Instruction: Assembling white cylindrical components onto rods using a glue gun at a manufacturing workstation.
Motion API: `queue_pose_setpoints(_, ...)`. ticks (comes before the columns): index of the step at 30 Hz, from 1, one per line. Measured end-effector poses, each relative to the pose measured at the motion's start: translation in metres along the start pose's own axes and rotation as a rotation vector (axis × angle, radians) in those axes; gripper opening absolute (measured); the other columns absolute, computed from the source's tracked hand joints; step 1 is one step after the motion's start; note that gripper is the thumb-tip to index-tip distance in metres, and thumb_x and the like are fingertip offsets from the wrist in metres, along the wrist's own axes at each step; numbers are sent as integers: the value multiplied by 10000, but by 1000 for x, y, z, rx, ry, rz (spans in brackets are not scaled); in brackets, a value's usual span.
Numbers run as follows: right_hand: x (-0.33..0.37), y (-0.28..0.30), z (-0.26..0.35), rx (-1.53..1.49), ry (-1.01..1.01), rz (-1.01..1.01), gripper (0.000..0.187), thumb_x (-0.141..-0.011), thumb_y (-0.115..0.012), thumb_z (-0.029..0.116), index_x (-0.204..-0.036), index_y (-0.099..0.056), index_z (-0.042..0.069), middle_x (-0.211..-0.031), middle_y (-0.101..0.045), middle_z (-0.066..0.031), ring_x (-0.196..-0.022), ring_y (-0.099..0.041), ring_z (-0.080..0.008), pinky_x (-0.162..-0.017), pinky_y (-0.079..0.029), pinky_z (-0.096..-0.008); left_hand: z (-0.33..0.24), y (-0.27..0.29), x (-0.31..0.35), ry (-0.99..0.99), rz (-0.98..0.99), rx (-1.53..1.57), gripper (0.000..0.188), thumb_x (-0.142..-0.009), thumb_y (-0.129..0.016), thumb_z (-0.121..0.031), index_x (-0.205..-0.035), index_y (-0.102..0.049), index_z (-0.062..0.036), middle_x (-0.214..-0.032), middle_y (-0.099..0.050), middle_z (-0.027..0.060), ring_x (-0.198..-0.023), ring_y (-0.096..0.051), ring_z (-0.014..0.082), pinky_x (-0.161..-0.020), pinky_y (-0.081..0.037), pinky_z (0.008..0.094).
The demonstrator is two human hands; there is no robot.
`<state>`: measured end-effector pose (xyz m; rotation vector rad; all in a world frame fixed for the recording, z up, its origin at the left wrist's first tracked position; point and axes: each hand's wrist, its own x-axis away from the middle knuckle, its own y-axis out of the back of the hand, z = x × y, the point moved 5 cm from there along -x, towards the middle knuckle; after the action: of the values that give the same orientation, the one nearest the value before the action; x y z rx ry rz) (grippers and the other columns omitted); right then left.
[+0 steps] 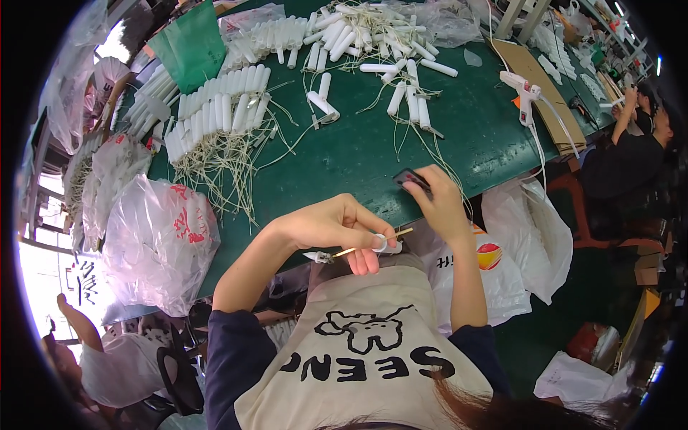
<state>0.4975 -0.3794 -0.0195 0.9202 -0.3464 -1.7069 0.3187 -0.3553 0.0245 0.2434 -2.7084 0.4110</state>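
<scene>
Over my lap at the near table edge, my left hand [347,228] is closed on a thin yellowish stick [405,232] with a white, pointed, flame-shaped tip [317,256] at its left end. A small white ring-like piece [381,244] shows at the same fingertips; whether the stick passes through it I cannot tell. To the right and a little farther off, my right hand [441,201] pinches a small, dark, flat object [413,182] above the table edge. Its kind is not clear.
Rows of white tubes with trailing wires [222,107] lie on the green table [322,172], with a loose heap [351,29] beyond. A glue gun [525,97] rests by cardboard [537,86] at right. Plastic bags [161,244] hang at the sides. Other people sit left and right.
</scene>
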Motion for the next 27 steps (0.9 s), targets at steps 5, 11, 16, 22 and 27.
queue_pose_setpoints(5, -10, -22, -4, 28, -39, 16, 299, -821, -641, 158, -1087, -569, 43, -947, -581, -140, -869, -544, -297, -755, -444, -368, 5, 9, 2, -42, -83, 54, 251, -831, -578, -77, -1010, -605, 97, -696, -662, 173, -602, -673, 207, -552, -558, 275)
queue_pose_setpoints(11, -4, -21, -7, 171, 0, -186, 239, -812, -637, 146, -1021, -619, 32, -982, -568, -112, -920, -494, -291, -814, -419, -370, 4, 25, 7, -70, -169, 185, 215, -835, -570, -81, -985, -604, 70, -693, -664, 171, -559, -661, 203, -537, -551, 260)
queue_pose_setpoints(16, -3, -6, 43, -322, 378, -81, 292, -766, -679, 113, -1034, -631, 10, -982, -604, -108, -943, -519, -256, -791, -426, -346, 0, 35, 6, -134, -189, 198, 213, -860, -547, -87, -1003, -590, 64, -716, -671, 162, -567, -657, 188, -540, -548, 256)
queue_pose_setpoints(22, 19, -18, 42, -497, 72, 7, 282, -756, -693, 41, -1022, -615, -8, -891, -626, -115, -749, -590, -232, -662, -468, -306, -12, 44, 5, -138, -335, 1, 275, -912, -534, -158, -1069, -577, 63, -789, -679, 152, -664, -664, 163, -608, -546, 245)
queue_pose_setpoints(27, 25, 0, 49, -334, 50, -142, 240, -794, -649, -4, -1030, -613, -20, -854, -618, -75, -633, -547, -105, -520, -414, -221, 14, 92, -4, -201, -763, -799, 203, -845, -614, -169, -944, -663, 1, -805, -691, 79, -654, -658, 162, -629, -517, 274)
